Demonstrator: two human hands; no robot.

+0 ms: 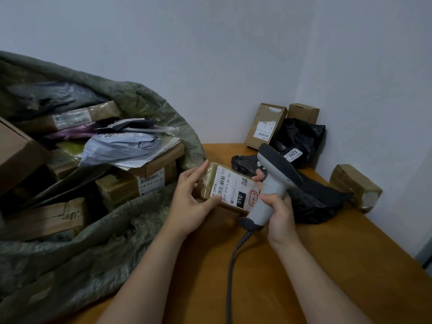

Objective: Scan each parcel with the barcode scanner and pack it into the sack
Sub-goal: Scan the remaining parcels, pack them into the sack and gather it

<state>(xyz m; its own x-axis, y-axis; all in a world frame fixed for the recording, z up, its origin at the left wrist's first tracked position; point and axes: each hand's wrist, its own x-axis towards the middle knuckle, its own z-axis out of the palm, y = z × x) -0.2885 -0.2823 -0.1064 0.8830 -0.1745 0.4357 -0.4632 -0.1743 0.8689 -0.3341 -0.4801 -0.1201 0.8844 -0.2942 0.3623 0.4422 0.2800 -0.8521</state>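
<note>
My left hand (190, 197) grips a small brown taped parcel (228, 187) by its left end, its white barcode label facing up. My right hand (279, 206) grips the handle of a grey barcode scanner (272, 174), whose dark head sits just above the parcel's right end, with a finger by the trigger. The scanner's cable (233, 260) runs down toward me. The big green woven sack (112, 244) lies open at the left, holding several boxes and plastic mailers.
On the brown table (327, 265), near the wall corner, stand two cardboard boxes (265, 126), (303, 112). Black plastic parcels (300, 139), (315, 199) lie beside them. A taped brown parcel (355, 187) sits at the right edge.
</note>
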